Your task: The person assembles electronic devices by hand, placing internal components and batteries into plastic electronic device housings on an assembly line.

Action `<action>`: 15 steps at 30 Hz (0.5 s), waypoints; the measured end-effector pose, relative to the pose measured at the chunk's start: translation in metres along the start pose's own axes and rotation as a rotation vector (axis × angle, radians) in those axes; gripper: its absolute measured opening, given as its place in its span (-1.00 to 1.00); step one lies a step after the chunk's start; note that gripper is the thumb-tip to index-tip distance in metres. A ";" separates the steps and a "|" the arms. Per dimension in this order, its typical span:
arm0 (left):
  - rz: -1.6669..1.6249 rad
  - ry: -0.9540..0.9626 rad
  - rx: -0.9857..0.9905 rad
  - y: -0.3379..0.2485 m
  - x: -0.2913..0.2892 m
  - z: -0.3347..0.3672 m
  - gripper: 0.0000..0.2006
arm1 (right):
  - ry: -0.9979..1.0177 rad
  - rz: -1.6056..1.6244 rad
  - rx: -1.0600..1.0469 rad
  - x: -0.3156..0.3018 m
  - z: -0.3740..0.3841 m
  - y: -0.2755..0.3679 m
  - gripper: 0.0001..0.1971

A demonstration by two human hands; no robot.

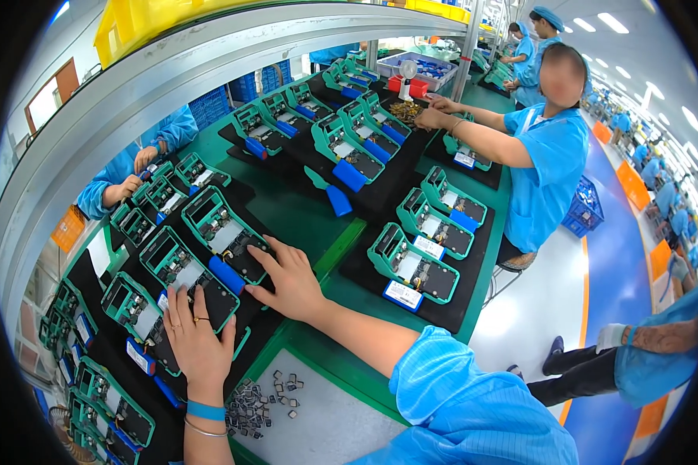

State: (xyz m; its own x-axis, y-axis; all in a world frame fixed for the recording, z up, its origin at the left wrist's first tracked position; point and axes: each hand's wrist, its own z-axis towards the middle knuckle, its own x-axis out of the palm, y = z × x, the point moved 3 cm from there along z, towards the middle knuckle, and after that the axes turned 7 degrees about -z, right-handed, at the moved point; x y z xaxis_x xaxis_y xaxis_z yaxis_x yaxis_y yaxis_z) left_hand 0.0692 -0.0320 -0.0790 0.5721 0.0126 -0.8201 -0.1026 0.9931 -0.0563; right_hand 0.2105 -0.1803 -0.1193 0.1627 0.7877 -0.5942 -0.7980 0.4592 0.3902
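Two green open device housings with dark circuit boards and blue cylindrical cells lie on a black mat (pixel 275 318) in front of me. My left hand (pixel 196 337) lies flat, fingers spread, on the nearer housing (pixel 180 273). My right hand (pixel 291 280) rests with fingertips on the lower edge of the farther housing (pixel 223 230), beside its blue cell (pixel 226 274). Neither hand grips anything.
Many more green housings fill black mats along the green bench (pixel 302 221). Small grey metal parts (pixel 256 403) lie on a pale tray near me. A person in blue sits at the right, hands at a far mat (pixel 442 112); another person's hands (pixel 136 170) work opposite.
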 end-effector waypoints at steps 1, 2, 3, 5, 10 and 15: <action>0.001 0.000 0.000 0.000 0.000 0.000 -0.37 | -0.001 -0.003 0.000 0.000 0.000 0.000 -0.31; -0.002 0.002 -0.002 0.001 0.001 0.000 -0.37 | -0.002 -0.007 0.001 -0.001 0.001 0.000 -0.31; -0.003 0.003 0.000 0.001 0.002 0.000 -0.36 | 0.003 -0.008 0.002 0.000 0.001 -0.001 -0.31; -0.004 0.001 -0.001 0.002 0.001 0.000 -0.36 | -0.019 -0.001 -0.005 0.000 0.001 0.001 -0.32; 0.004 0.003 -0.006 0.002 0.002 0.000 -0.35 | -0.010 -0.002 0.005 0.001 0.001 0.000 -0.31; -0.002 -0.007 -0.006 0.003 0.003 -0.001 -0.35 | -0.002 -0.010 0.009 0.001 0.001 0.000 -0.31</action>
State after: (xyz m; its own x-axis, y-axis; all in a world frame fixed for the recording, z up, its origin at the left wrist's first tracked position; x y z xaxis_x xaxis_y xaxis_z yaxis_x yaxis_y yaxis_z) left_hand 0.0697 -0.0292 -0.0824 0.5783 0.0116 -0.8158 -0.1062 0.9925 -0.0612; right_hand 0.2115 -0.1789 -0.1196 0.1713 0.7838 -0.5969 -0.7914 0.4704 0.3905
